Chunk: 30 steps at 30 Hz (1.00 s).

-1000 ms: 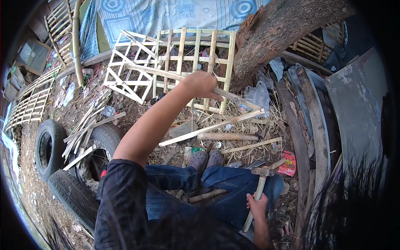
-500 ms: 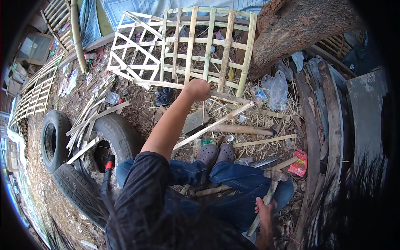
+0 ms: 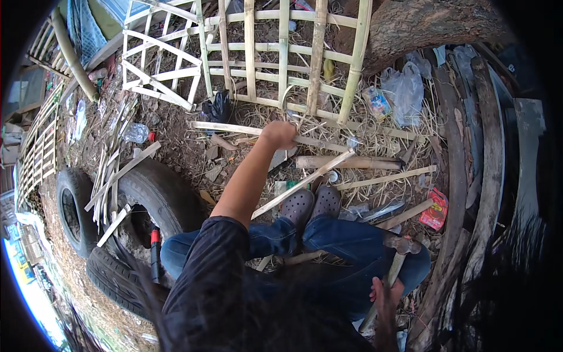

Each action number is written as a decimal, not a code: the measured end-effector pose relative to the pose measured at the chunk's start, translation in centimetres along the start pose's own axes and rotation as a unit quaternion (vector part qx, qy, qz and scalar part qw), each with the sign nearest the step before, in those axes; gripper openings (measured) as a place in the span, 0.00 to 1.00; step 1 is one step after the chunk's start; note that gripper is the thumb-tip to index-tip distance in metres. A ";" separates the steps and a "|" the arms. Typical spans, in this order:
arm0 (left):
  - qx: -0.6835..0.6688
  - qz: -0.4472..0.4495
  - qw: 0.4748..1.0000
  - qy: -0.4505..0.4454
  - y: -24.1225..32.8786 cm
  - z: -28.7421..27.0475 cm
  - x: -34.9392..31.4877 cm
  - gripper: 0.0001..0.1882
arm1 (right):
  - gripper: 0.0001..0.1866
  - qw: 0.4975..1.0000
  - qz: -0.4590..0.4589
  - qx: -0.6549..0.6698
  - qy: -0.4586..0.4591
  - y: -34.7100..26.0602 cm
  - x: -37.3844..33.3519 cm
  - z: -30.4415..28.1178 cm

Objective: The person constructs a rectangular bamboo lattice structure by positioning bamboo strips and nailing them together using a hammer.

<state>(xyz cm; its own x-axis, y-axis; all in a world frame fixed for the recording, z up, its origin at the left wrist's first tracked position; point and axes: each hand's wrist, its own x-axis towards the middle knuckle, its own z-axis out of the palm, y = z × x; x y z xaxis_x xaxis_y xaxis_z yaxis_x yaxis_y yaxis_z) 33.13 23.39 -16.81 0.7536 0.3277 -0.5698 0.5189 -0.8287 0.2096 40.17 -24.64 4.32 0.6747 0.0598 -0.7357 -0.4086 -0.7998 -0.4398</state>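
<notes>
My left hand (image 3: 278,135), its fingers wrapped round a bamboo strip (image 3: 226,127), is stretched out ahead of me. The strip lies crosswise just short of the near edge of a bamboo lattice panel (image 3: 284,44). A second pale bamboo strip (image 3: 305,183) slants from the first one's right end toward my shoes (image 3: 297,206); I cannot tell whether the two are joined. At the lower right, my right hand (image 3: 387,293) grips the wooden handle of a hammer (image 3: 402,244). The hammer's head is raised over my right knee.
Old tyres (image 3: 155,188) lie at the left with loose bamboo strips (image 3: 120,176) across them. A thick bamboo piece (image 3: 352,162) and a blade-like metal piece (image 3: 384,210) are near my feet. Tree trunk (image 3: 434,29) and weathered planks (image 3: 454,141) border the right.
My left hand has drawn the bamboo strip toward me, away from the lattice panel. The view has shifted, so the panel appears higher. My right hand still holds the hammer.
</notes>
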 end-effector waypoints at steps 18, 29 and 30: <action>-0.018 -0.034 0.951 0.306 0.2 3.6 -5.7 0.30 | 0.10 0.999 -0.027 0.030 0.007 -0.5 -0.6 0.6; -0.214 -0.116 0.932 0.270 6.6 11.5 -21.9 0.22 | 0.12 0.990 -0.119 0.066 -0.026 0.6 -0.9 -0.5; -0.208 -0.109 0.933 0.273 7.4 11.0 -22.7 0.22 | 0.12 0.988 -0.129 0.075 -0.028 0.5 -1.0 -0.5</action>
<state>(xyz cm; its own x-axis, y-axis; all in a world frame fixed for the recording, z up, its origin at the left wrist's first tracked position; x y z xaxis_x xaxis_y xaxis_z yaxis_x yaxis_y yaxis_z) 15.40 4.83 -11.03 0.6462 0.7441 -0.1697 0.7104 -0.5052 0.4900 39.59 -25.39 5.10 0.7353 0.2854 -0.6147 -0.3178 -0.6560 -0.6847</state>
